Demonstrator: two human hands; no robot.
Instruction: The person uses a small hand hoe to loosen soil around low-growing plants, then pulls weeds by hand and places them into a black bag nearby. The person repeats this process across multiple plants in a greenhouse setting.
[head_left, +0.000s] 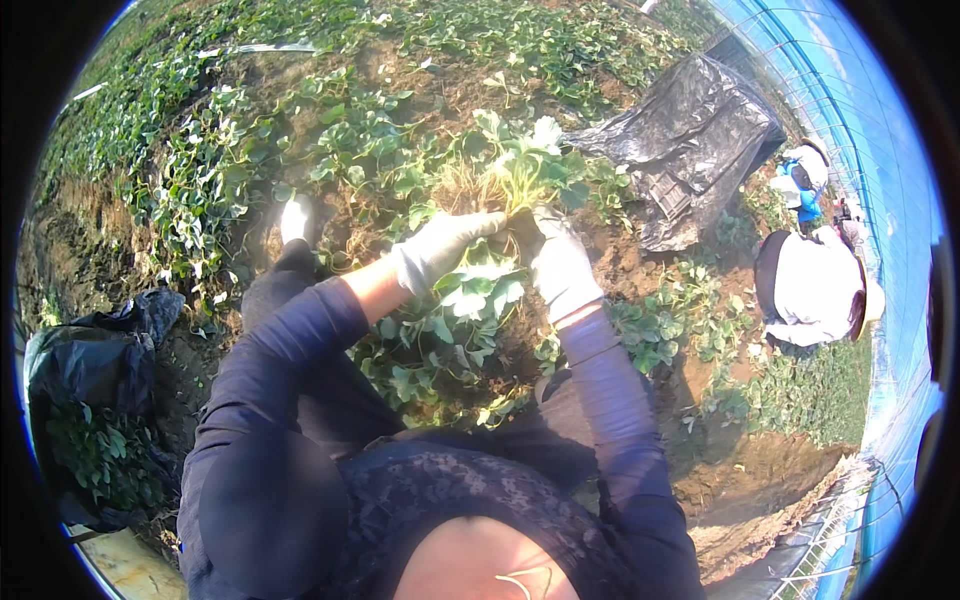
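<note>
Both of my hands wear pale work gloves and meet in front of me over a bed of leafy plants. My left hand (450, 244) pinches the base of an uprooted strawberry-like plant (525, 169) between thumb and fingers. Its leaves point away from me, and brown stringy roots (465, 187) spread to the left. My right hand (559, 259) closes on the same plant's base from the right; its fingertips are partly hidden. Green leaves (476, 289) show just below and between the hands.
Black plastic sheeting (697, 135) covers something at the upper right. At the lower left, a black plastic bag (90, 367) holds green plants. Two people (814, 289) bend over at the right, beside the blue-framed greenhouse wall (885, 150). Leafy rows and bare soil surround me.
</note>
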